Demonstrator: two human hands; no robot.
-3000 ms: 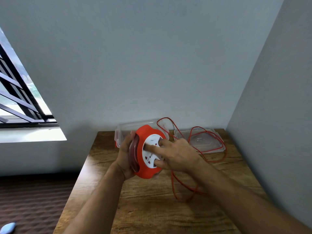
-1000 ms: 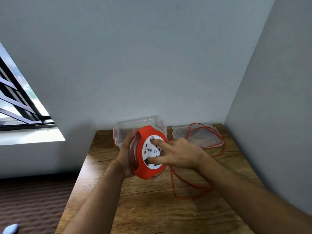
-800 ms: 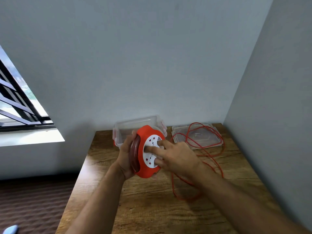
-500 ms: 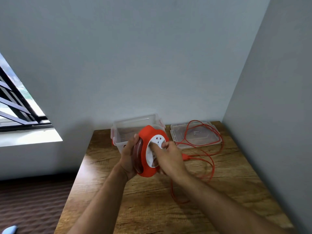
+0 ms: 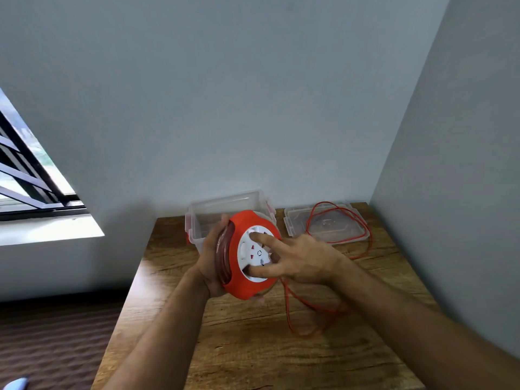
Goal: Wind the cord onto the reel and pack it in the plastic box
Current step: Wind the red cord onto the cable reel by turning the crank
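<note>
An orange reel (image 5: 239, 280) with a white socket face is held upright above the wooden table (image 5: 253, 347). My left hand (image 5: 209, 263) grips its back rim. My right hand (image 5: 295, 258) presses its fingers on the white face, index finger at the top and thumb at the bottom. Wound cord shows dark red between the reel's flanges. The loose orange cord (image 5: 306, 319) trails from under the reel across the table and loops over the lid. The clear plastic box (image 5: 222, 205) stands open just behind the reel.
The clear lid (image 5: 323, 225) lies flat at the table's back right, near the corner of two grey walls. A barred window (image 5: 25, 178) is at the left. Dark carpet (image 5: 56, 333) lies left of the table's edge.
My right hand has gone round on the reel's white face, turning it. The loose cord on the table has shortened and its loops have shifted. The left hand has kept its hold.
</note>
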